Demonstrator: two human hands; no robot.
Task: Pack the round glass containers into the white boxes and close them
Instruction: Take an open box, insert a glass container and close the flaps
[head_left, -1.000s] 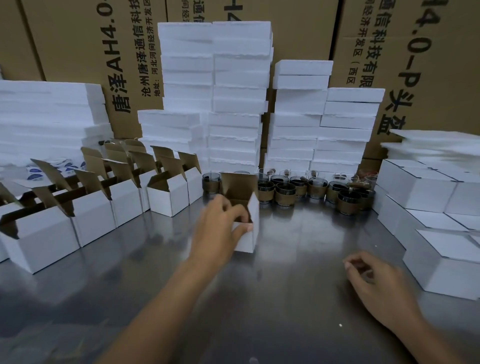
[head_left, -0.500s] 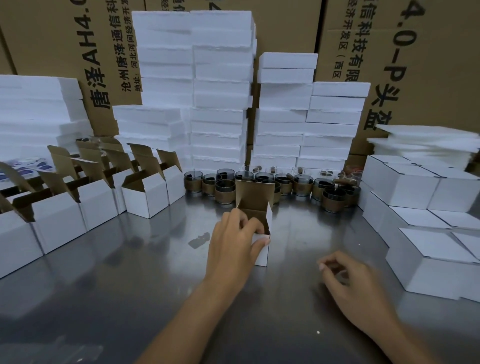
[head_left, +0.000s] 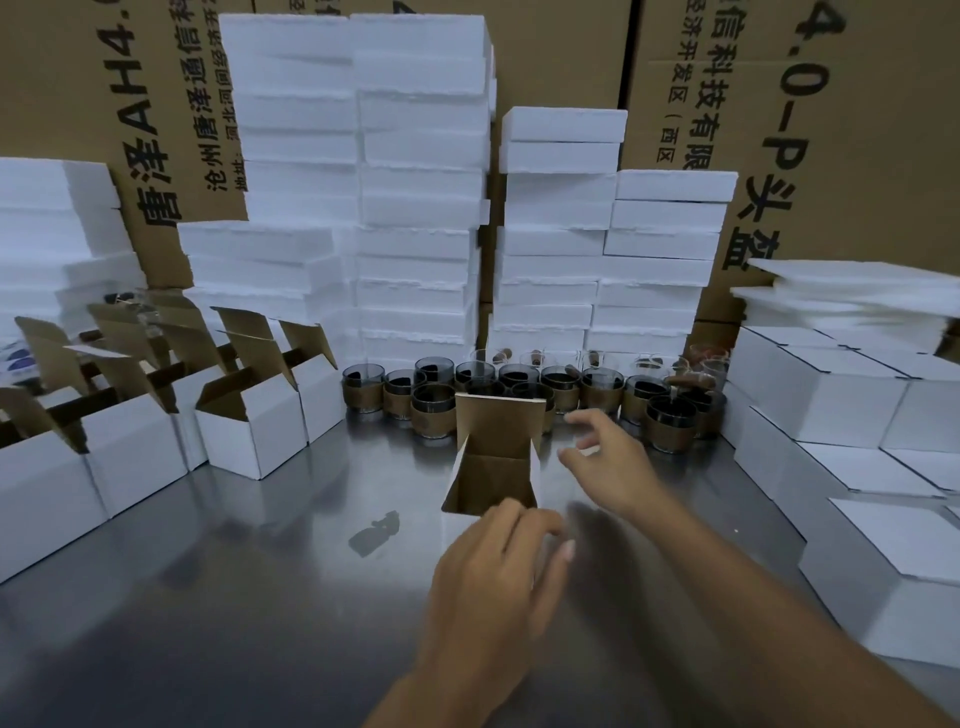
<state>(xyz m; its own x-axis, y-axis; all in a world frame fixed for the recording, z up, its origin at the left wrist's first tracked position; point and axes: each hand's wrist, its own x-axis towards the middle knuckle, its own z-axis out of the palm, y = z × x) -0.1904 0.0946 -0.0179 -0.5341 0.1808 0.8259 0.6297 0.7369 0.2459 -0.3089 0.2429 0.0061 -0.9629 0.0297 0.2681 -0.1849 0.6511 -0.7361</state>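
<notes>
Right hand (head_left: 613, 462) now forward beside the open box (head_left: 493, 475), fingers spread, empty

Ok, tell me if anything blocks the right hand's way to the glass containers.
Nothing visible does: only steel table lies between the right hand and the glass containers; the open white box stands to its left.
</notes>
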